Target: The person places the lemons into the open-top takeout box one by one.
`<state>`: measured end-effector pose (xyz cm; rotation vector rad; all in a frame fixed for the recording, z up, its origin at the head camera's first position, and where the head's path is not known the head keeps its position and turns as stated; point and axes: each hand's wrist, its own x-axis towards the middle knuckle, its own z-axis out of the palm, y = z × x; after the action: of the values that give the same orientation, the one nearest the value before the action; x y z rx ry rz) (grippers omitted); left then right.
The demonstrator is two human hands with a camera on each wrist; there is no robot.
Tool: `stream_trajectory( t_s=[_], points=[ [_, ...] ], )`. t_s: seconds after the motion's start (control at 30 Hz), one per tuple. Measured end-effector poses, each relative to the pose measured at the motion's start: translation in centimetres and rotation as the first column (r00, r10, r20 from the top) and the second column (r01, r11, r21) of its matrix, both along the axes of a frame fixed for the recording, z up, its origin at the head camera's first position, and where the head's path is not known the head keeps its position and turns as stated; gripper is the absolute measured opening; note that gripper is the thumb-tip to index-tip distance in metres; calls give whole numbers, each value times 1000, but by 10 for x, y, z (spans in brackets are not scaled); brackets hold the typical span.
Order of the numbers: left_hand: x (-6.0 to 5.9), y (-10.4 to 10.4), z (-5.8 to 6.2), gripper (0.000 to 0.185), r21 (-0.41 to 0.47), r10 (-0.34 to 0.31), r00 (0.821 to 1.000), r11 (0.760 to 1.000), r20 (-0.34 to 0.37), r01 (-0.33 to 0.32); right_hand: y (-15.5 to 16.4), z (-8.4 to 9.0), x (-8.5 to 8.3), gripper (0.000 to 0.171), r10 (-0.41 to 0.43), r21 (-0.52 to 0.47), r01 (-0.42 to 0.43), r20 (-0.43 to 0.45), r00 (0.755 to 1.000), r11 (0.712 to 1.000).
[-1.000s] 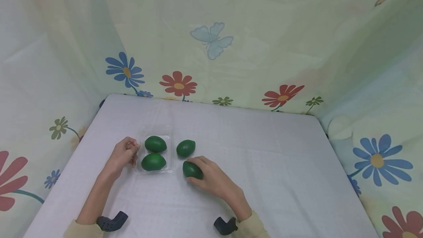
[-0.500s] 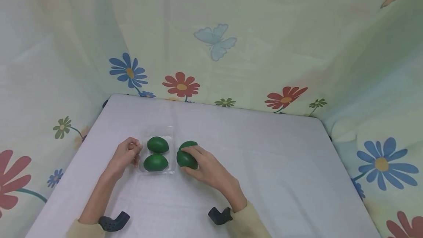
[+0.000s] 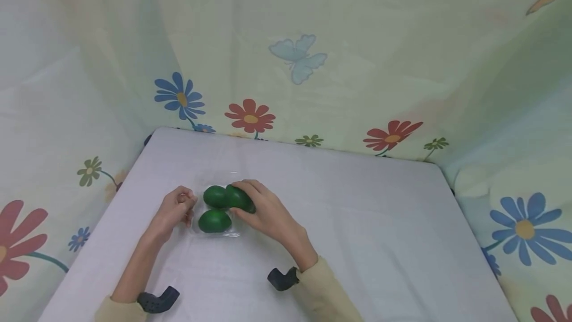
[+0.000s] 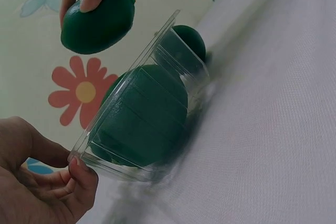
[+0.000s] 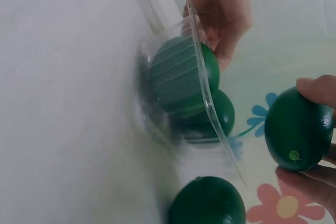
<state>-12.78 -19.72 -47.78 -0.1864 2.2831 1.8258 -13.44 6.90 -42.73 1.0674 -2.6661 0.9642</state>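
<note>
My right hand (image 3: 268,212) pinches a green fruit (image 3: 239,198) over the clear tray (image 3: 193,222). My left hand (image 3: 174,210) pinches the tray's edge. Two fruits (image 3: 214,220) lie inside.

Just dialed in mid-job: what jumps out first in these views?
The right hand grips a dark green lime above the clear plastic tray near the white table's left side. Two limes already lie in that tray, whose edge the left hand pinches. A fourth lime lies outside it.
</note>
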Motion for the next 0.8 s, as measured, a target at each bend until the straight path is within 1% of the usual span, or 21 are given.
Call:
stream_trajectory(
  t_s=[0.1,0.27,0.43,0.53,0.7,0.8],
  points=[
    [-1,-1,-2,20,3,-1,1000,1000,1,1,-8,-3,-7,56,-13,-23,13,-12,1000,1000],
    [0,0,-1,19,8,5,1000,1000,5,-5,-18,-8,-15,54,-38,-20,37,-58,998,999],
    [1,1,1,20,24,19,1000,1000,6,-19,-28,-13,-22,55,-63,-22,62,-54,997,998],
    [1,0,-1,20,22,23,1000,999,10,-23,-34,-19,-27,55,-86,-9,85,-74,994,996],
    [-1,-1,-6,20,11,23,1000,1000,17,-23,-46,-27,-35,54,-106,26,111,-150,983,993],
    [-1,0,-6,19,22,26,1000,999,15,-26,-51,-31,-39,53,-120,63,132,-177,977,989]
  ],
)
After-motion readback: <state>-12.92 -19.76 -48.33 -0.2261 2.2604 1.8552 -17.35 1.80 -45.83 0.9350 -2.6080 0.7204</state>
